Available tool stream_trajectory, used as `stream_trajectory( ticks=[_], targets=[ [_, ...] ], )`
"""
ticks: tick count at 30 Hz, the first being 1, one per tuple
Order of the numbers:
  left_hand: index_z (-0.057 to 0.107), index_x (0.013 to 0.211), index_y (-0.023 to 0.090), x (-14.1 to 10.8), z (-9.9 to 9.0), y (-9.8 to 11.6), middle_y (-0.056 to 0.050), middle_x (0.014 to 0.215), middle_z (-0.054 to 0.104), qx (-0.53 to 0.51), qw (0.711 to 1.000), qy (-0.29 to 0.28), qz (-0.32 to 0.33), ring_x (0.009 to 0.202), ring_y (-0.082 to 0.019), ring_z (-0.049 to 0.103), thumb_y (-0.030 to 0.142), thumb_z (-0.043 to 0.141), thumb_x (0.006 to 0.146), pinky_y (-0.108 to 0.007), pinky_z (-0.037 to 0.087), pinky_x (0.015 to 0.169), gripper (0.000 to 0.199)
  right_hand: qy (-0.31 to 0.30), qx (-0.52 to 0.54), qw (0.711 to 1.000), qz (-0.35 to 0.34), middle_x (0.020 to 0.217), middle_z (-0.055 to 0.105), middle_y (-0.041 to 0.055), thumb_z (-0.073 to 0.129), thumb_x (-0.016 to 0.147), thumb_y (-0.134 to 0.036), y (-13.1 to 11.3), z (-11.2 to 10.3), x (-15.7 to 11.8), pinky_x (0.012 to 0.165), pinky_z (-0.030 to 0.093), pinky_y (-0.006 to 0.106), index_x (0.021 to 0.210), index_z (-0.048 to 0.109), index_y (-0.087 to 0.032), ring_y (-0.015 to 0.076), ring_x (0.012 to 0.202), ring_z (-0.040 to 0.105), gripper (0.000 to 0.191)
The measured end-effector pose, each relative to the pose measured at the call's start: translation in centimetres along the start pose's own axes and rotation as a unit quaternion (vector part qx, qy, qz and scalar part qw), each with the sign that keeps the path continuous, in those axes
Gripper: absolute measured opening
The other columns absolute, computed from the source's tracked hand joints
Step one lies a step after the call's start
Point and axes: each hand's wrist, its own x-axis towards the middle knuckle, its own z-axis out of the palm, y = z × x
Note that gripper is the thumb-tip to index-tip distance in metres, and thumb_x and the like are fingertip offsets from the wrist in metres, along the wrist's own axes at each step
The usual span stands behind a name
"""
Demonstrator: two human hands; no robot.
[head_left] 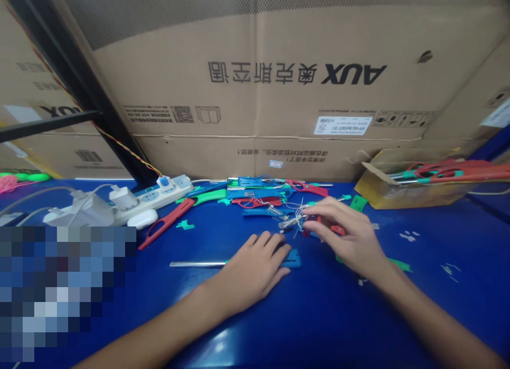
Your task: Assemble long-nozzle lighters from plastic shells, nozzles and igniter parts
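A blue stick lighter (292,259) with a long metal tube (197,264) lies across the table. My left hand (255,270) rests over its handle, fingers bent down on the far side and thumb on the near side, covering its middle. To the right, my right hand (346,231) is closed in a pinch at a tangle of thin white wires (295,220) with small parts at their ends. Red pieces (338,229) show under that hand. Just behind lie several blue, red and green lighter casings (258,193), some with metal tubes.
A cardboard box (418,193) with red lighters stands at the back right. On the left are a white power strip (149,199) with plugs and a red lighter casing (167,223). Green scraps (185,225) dot the blue table (319,326). Cardboard (255,103) walls the back.
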Motion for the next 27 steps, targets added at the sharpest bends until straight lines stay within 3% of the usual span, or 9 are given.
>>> stream_trajectory(
  ticks=[4, 10, 27],
  targets=[
    [0.047, 0.136, 0.018, -0.01, -0.13, 0.03, -0.01, 0.131, 0.054, -0.003, 1.0, -0.005, -0.001, 0.113, -0.027, 0.053, 0.042, 0.039, 0.104, -0.045, 0.046, 0.093, 0.041, -0.001, -0.003, 1.0, 0.0, 0.093, 0.066, 0.0022, 0.066, 0.093, -0.024, 0.19, 0.07, -0.08, 0.06, 0.051, 0.027, 0.112, 0.065, -0.024, 0.0112, 0.065, 0.058, 0.02],
    [0.048, 0.134, 0.019, -0.05, 0.06, 0.03, -0.01, 0.129, 0.054, -0.006, 1.0, -0.003, -0.005, 0.113, -0.027, 0.053, 0.042, 0.04, 0.104, -0.045, 0.047, 0.093, 0.039, -0.033, -0.016, 0.999, -0.022, 0.103, 0.069, 0.0048, 0.056, 0.098, -0.021, 0.25, 0.13, -0.11, 0.081, 0.055, 0.032, 0.114, 0.067, -0.025, 0.0168, 0.092, 0.066, 0.02],
    [0.048, 0.135, 0.019, -0.04, -0.12, 0.12, -0.01, 0.131, 0.053, -0.002, 1.0, -0.013, -0.008, 0.114, -0.028, 0.052, 0.041, 0.043, 0.103, -0.046, 0.048, 0.093, 0.039, -0.079, -0.046, 0.996, 0.007, 0.102, 0.067, 0.0046, 0.041, 0.102, -0.02, 0.52, 0.15, -0.67, 0.081, 0.053, 0.033, 0.133, 0.055, -0.024, 0.0158, 0.085, 0.065, 0.034]
  ],
)
